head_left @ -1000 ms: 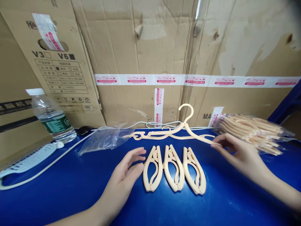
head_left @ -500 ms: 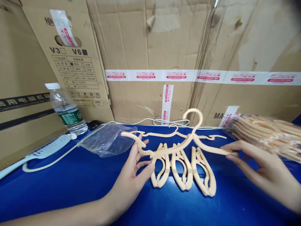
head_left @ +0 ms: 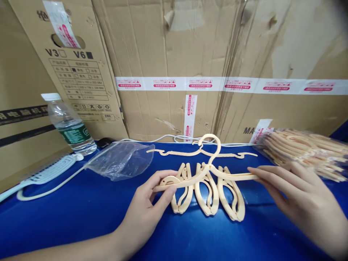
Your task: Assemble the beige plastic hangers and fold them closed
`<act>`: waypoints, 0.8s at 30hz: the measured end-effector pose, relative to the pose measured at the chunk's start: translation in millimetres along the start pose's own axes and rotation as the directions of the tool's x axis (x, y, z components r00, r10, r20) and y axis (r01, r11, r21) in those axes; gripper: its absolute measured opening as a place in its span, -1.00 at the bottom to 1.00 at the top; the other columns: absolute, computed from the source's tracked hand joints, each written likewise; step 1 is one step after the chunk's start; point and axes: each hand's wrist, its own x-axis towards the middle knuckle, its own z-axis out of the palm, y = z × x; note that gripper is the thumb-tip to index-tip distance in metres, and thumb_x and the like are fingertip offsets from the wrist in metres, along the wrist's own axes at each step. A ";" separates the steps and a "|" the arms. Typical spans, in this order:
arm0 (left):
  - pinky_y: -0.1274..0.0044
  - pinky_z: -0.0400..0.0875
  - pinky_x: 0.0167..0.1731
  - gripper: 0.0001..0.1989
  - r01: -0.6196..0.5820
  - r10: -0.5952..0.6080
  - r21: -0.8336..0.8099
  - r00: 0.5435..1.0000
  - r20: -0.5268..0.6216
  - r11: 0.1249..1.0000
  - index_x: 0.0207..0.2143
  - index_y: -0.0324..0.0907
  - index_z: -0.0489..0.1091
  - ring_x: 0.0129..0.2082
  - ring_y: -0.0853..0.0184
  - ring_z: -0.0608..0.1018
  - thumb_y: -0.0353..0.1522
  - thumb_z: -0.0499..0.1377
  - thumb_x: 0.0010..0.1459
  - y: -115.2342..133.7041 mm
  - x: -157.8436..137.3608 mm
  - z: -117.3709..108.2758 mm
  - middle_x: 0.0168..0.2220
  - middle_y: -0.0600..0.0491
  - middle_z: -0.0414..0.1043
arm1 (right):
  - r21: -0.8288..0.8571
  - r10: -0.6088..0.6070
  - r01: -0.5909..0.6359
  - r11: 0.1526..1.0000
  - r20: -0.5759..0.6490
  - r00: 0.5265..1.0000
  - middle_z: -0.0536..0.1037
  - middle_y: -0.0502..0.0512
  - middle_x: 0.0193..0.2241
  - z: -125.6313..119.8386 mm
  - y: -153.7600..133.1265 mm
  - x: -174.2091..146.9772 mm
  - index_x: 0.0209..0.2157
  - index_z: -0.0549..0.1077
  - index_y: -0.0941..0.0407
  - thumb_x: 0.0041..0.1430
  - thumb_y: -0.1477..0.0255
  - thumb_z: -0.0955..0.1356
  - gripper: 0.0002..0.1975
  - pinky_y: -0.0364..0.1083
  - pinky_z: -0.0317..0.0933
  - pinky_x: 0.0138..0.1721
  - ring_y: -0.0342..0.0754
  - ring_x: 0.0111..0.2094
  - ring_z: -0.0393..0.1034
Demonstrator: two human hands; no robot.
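Observation:
A cream folding clothes hanger (head_left: 190, 180) is held above the blue table, its hook pointing up. My left hand (head_left: 152, 199) pinches its left arm, where the end piece lies folded back along the arm. The right arm's end sits between the thumb and fingers of my right hand (head_left: 296, 188), which hide its tip. Below and behind it, three folded hangers lie in a row: a left one (head_left: 187, 199), a middle one (head_left: 214, 199) and a right one (head_left: 239, 203). Farther back lies an unfolded hanger (head_left: 185, 154) with both end pieces stretched out.
A clear plastic bag (head_left: 119, 161) lies at the left, near a water bottle (head_left: 72, 127) and a pale blue hairbrush-like object (head_left: 51, 172). A white cable (head_left: 141, 140) runs along the back. At right, a bag of hangers (head_left: 304, 152) rests before cardboard boxes (head_left: 168, 108).
The held hanger's left end piece, stretched out before, is now folded in under my left hand's fingers. The hanger has come a little lower and left; the view has shifted slightly.

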 end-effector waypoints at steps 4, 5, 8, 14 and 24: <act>0.52 0.40 -0.09 -0.73 0.006 -0.006 0.014 1.000 0.009 1.000 -0.04 0.02 0.39 -0.21 0.30 0.54 -0.15 0.14 0.25 -1.0 1.1 0.9 -0.24 0.13 0.51 | -0.212 0.060 -0.066 0.975 -0.035 0.998 0.57 0.14 -0.11 -6.6 -8.4 -4.6 -0.03 0.39 0.14 0.30 0.62 0.22 -0.73 -0.08 0.20 -0.41 0.01 -0.32 0.47; 0.52 0.40 -0.09 -0.73 0.010 -0.010 0.013 1.000 0.006 1.000 -0.04 0.02 0.39 -0.22 0.30 0.54 -0.15 0.14 0.25 -1.4 1.1 0.8 -0.24 0.13 0.51 | -0.242 0.066 -0.074 0.967 -0.041 0.997 0.56 0.14 -0.10 -7.2 -10.6 -4.8 -0.04 0.39 0.13 0.29 0.63 0.22 -0.73 -0.10 0.20 -0.46 -0.01 -0.36 0.47; 0.53 0.41 -0.12 -0.73 0.015 -0.015 0.008 1.000 -0.006 1.000 -0.06 0.00 0.40 -0.25 0.30 0.55 -0.15 0.15 0.23 -2.2 0.7 0.2 -0.25 0.13 0.52 | -0.217 0.093 -0.100 0.971 -0.042 0.995 0.46 0.22 -0.06 -5.9 -15.6 -3.9 -0.05 0.39 0.10 0.29 0.60 0.21 -0.73 -0.11 0.22 -0.54 -0.01 -0.39 0.46; 0.58 0.43 -0.28 -0.70 0.026 -0.026 -0.005 0.999 -0.025 1.000 -0.05 -0.03 0.41 -0.36 0.34 0.55 -0.14 0.15 0.22 -1.8 2.0 0.0 -0.34 0.13 0.52 | 0.209 0.257 -0.234 0.949 -0.091 0.962 0.39 0.16 -0.01 0.3 -20.6 1.7 0.10 0.34 -0.06 0.29 0.53 0.26 -0.62 -0.08 0.41 -0.19 -0.02 -0.19 0.49; 0.63 0.48 -0.25 -0.76 0.006 -0.007 -0.031 0.999 -0.036 1.000 -0.10 -0.01 0.46 -0.26 0.32 0.61 -0.17 0.14 0.23 1.7 2.3 2.5 -0.29 0.12 0.57 | 0.731 0.644 -0.607 0.312 0.306 0.701 0.64 0.10 -0.34 -1.4 -20.7 14.1 -0.14 0.54 0.08 0.00 0.24 0.47 -0.63 -0.19 0.45 -0.34 -0.07 -0.44 0.54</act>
